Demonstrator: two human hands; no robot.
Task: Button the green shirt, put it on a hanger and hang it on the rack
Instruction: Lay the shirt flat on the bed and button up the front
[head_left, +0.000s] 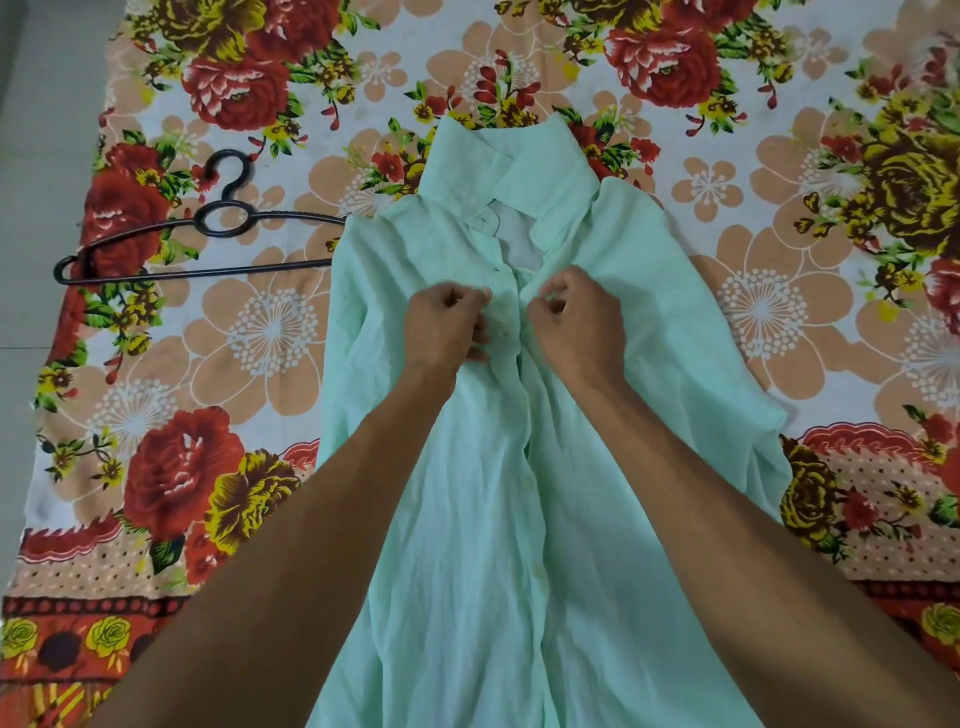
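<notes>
a floral sheet (779, 312) covers the surface, and the green shirt (467, 493) lies flat across its middle, collar farthest from the person. the black hanger (208, 244) lies on the sheet just left of the shirt. the left hand (447, 322) and right hand (576, 322) sit close together at chest height, each pinching a front edge. the cloth looks thin and limp, likely to bunch, so best pinched right at the placket (530, 441).
</notes>
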